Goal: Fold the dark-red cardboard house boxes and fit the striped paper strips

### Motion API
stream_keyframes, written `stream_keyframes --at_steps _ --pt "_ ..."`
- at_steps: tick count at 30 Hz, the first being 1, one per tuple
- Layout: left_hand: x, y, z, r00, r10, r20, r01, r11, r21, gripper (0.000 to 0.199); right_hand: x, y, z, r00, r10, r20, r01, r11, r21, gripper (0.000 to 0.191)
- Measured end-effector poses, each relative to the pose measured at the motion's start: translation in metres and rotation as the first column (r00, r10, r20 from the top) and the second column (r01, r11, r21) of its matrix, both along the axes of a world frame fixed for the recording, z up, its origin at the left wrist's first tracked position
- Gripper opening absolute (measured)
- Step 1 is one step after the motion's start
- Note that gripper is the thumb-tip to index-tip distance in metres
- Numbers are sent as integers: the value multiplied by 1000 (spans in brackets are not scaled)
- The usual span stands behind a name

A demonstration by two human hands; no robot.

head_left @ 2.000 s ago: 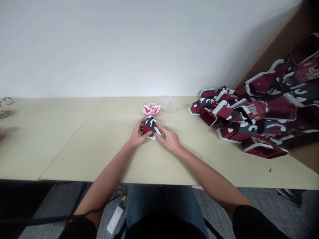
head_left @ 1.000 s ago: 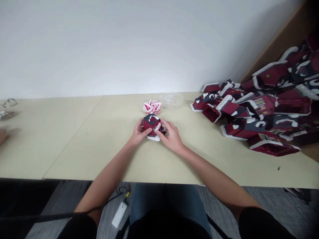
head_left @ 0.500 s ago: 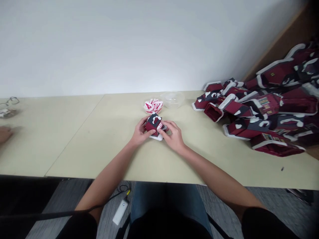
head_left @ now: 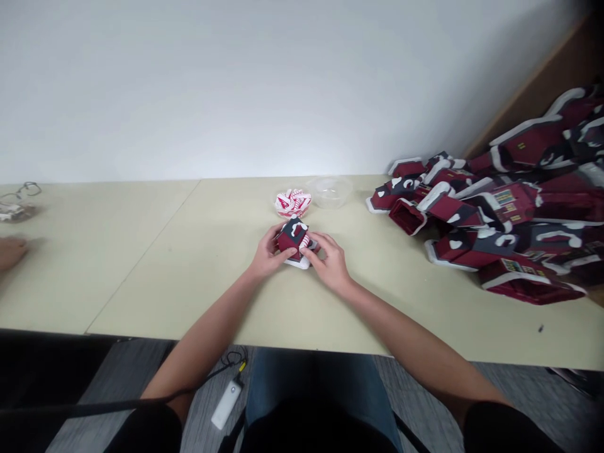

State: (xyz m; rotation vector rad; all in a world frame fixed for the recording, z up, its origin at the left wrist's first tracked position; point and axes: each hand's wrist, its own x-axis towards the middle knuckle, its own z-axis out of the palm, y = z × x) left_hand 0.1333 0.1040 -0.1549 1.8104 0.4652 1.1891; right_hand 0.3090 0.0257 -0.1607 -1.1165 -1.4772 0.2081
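A small dark-red model house [head_left: 289, 241] with a dark roof and white snow-like trim is held just above the tabletop, or resting on it; I cannot tell which. My left hand [head_left: 267, 257] grips its left side, thumb across the front. On the right side of the house is a red-and-white striped piece [head_left: 304, 241]. My right hand [head_left: 331, 261] pinches this piece against the house with thumb and fingers. The right hand's fingertips are partly hidden behind the house. Just beyond the house stands a clear bowl of red-and-white striped pieces [head_left: 293, 203].
A second clear bowl [head_left: 331, 192] stands to the right of the striped pieces. Many similar model houses [head_left: 512, 204] lie piled at the right, by a brown cardboard box [head_left: 533, 82]. Another person's hand [head_left: 12, 251] and a clear container [head_left: 17, 212] are at the far left.
The view has shifted slightly. Both hands keep their hold on the house and the striped piece, with hardly any visible movement.
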Motion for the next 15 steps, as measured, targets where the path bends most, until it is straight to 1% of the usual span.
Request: stream_keyframes --at_steps 3,6,10,12,15 --pt "-1 -1 0 1000 9 -6 -9 1000 2 69 -1 -3 2 1000 -5 -28 4 999 -36 37" --pt "-2 -1 1 1000 3 -26 -3 1000 4 68 -3 -4 3 994 -7 -108 -4 995 -99 37" --pt "-3 -2 -1 997 6 -73 -4 1000 25 68 -1 -4 0 973 48 -225 -76 990 -120 36" --pt "-3 -3 -4 996 18 -86 -15 999 30 67 1 -4 -1 964 74 -254 -111 985 -135 35" --pt "-2 -4 -6 995 46 -87 -43 999 34 67 4 -5 -1 962 84 -261 -130 978 -165 35"
